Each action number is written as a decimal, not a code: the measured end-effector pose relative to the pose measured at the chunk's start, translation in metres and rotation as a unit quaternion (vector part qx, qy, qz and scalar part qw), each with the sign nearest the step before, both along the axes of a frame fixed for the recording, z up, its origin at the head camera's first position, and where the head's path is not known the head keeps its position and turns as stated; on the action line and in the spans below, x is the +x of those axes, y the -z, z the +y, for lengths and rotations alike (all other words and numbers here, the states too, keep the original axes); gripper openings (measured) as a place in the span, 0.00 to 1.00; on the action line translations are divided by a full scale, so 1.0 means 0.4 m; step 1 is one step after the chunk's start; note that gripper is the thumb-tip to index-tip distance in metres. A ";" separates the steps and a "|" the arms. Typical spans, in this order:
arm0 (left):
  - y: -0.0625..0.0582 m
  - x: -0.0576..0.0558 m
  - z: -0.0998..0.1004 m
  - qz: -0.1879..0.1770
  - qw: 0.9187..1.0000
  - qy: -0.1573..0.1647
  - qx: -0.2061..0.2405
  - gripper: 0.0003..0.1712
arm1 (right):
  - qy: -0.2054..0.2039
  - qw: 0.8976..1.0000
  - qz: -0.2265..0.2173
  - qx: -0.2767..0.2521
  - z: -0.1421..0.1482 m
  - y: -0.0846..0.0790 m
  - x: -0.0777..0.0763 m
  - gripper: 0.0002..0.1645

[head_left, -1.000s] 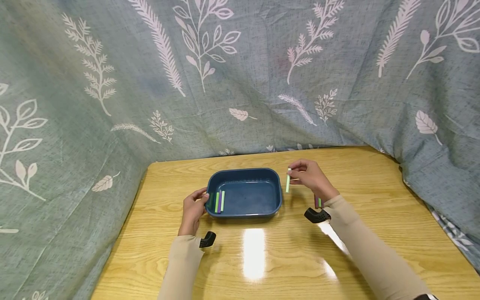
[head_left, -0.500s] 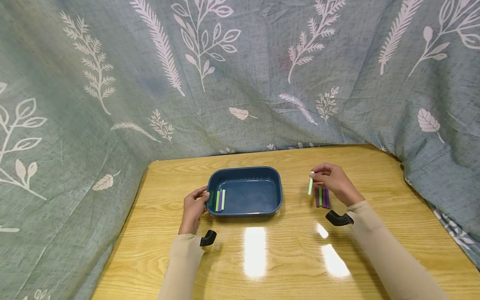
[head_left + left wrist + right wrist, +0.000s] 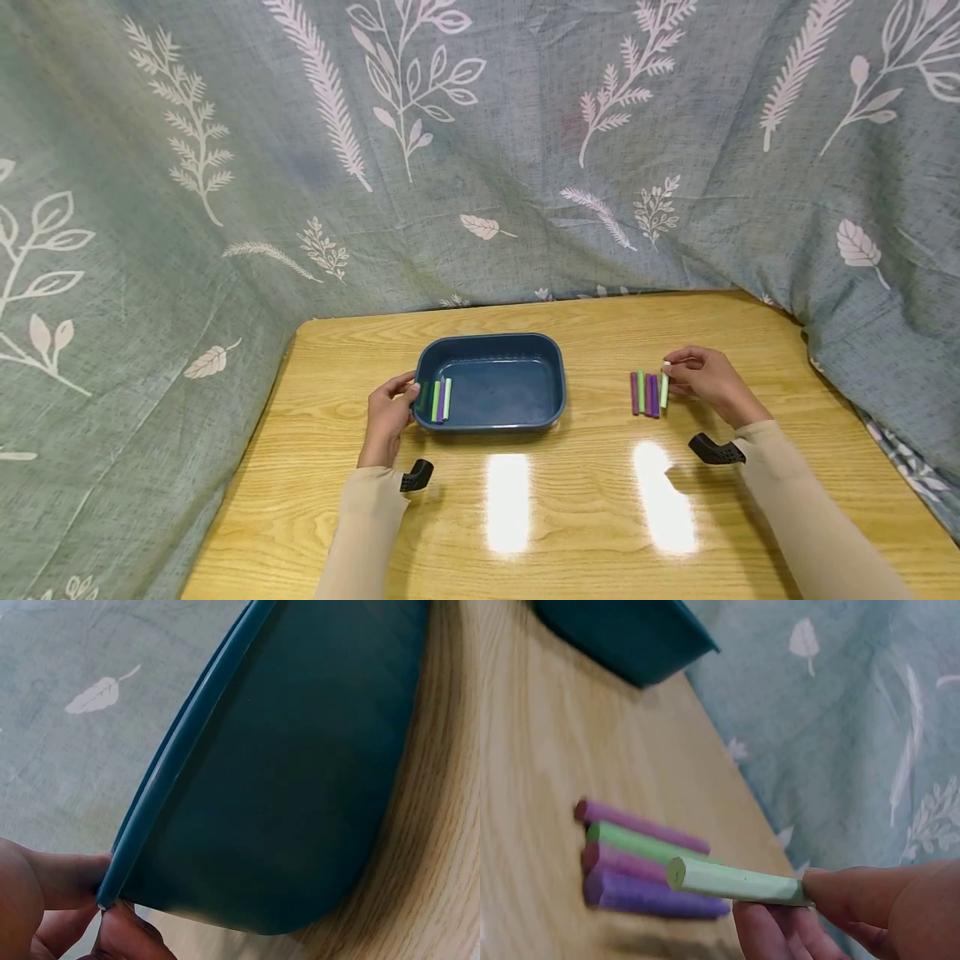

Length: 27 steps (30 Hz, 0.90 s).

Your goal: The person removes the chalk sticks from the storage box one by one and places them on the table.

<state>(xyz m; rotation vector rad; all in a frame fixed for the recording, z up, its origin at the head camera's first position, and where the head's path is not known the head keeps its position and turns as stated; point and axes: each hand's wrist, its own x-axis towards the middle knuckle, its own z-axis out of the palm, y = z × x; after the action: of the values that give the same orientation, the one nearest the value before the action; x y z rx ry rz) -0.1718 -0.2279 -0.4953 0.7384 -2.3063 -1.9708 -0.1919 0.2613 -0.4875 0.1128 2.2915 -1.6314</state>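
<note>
My right hand (image 3: 705, 383) pinches a pale green chalk stick (image 3: 739, 883) by its far end, thumb on one side and fingers on the other. Just left of it, a row of several chalk sticks lies side by side on the table, among them a purple stick (image 3: 652, 895) and a green stick (image 3: 641, 392). With thumb and fingers, my left hand (image 3: 390, 419) grips the left rim of a dark blue plastic tub (image 3: 551, 421). Inside the tub, against its left end, lie a bright green stick (image 3: 436, 402), a purple one and a pale green one.
The tub stands on a shiny wooden table (image 3: 585, 500) with bright light reflections near its front. A grey-green curtain (image 3: 525, 167) with white leaf prints hangs along the table's back and sides.
My right hand has moved right and down with the pale green chalk, from beside the tub to the right end of the row, uncovering the sticks there. The left hand stays on the rim.
</note>
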 end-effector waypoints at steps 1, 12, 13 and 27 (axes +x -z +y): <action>0.000 0.000 -0.001 0.000 1.000 0.000 0.000 0.20 | 0.001 1.000 -0.001 0.004 0.005 0.003 0.002 0.24; -0.003 0.003 -0.004 0.000 1.000 0.002 -0.003 0.19 | 0.017 1.000 0.000 0.011 0.007 0.022 0.013 0.23; -0.003 0.004 -0.005 0.000 1.000 0.004 -0.003 0.19 | 0.018 1.000 0.004 0.014 0.004 0.020 0.014 0.23; 0.000 0.008 -0.006 0.004 1.000 0.009 -0.007 0.20 | -0.004 0.998 0.049 0.035 -0.078 -0.032 0.007 0.22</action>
<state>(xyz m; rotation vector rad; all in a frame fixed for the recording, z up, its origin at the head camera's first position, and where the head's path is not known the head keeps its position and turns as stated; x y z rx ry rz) -0.1687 -0.2305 -0.4955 0.7092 -2.3283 -1.9588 -0.1892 0.2299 -0.4746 0.0411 2.4200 -1.5868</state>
